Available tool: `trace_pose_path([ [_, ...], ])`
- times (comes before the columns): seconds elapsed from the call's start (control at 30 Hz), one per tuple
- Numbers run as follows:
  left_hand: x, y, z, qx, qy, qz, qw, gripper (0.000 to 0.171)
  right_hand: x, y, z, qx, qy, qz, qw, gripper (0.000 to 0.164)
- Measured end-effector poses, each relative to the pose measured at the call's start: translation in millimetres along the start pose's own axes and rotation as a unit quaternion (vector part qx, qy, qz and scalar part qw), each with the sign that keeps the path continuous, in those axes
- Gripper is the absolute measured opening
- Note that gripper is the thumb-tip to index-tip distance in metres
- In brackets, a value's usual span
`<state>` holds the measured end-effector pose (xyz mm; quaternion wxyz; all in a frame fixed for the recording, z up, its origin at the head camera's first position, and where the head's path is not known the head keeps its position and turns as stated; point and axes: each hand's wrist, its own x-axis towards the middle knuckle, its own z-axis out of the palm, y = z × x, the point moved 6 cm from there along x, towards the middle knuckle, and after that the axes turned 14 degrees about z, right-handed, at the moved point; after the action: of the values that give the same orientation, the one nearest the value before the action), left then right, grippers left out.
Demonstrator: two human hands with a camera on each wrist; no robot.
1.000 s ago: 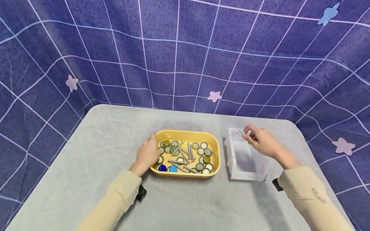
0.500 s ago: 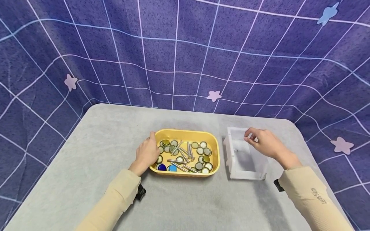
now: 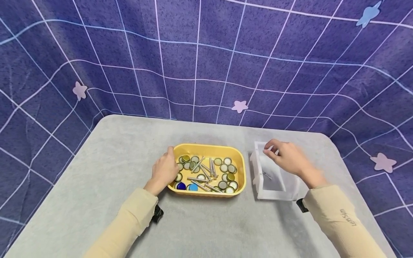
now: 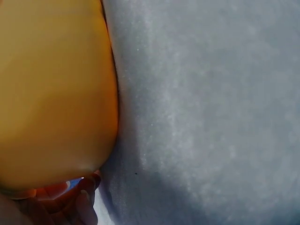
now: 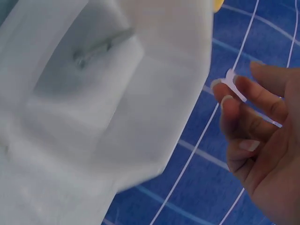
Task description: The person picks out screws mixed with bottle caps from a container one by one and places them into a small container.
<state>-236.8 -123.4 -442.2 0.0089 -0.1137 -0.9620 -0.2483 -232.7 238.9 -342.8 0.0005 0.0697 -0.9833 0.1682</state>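
Observation:
My left hand (image 3: 165,171) holds the left end of a yellow plastic tub (image 3: 242,179). In the left wrist view, fingers (image 4: 86,206) curl at the end of the tub (image 4: 56,103). Inside the tub lie several bottle caps (image 3: 230,177) and several long silver bolts (image 3: 197,180). Above the far part of a translucent white bin (image 3: 277,196) hovers my right hand (image 3: 287,157), fingers loosely bent, holding nothing. One silver bolt (image 3: 267,175) lies on the bin's floor; the right wrist view shows that bolt (image 5: 103,47) blurred, apart from the hand (image 5: 262,126).
Both containers stand on a grey cloth-covered table (image 3: 206,225), with a narrow gap between them. A purple curtain (image 3: 180,64) with grid lines and star shapes hangs behind and at both sides of the table.
A second ago my right hand pinched a silver bolt above the white bin. It has let go, and the bolt is now in the bin. The hand has shifted slightly left; the left hand stays put.

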Motion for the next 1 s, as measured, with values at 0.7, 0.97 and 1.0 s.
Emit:
trace_pose_path([
  [0.7,2.7,8.3,2.7,-0.001,0.000,0.007,1.0000,0.061,17.6,-100.3,73.9,-0.032,-0.077,-0.017,0.996,0.020],
  [0.97,0.4,3.4,0.9,0.007,-0.002,-0.001,1.0000,0.064,15.5,-118.2,116.0,-0.019,-0.098,0.074,0.992,0.029],
  [1.0,0.0,2.2,0.3,0.007,-0.003,-0.002,1.0000,0.064,14.6,-119.8,120.8,-0.024,-0.094,0.079,0.992,0.034],
])
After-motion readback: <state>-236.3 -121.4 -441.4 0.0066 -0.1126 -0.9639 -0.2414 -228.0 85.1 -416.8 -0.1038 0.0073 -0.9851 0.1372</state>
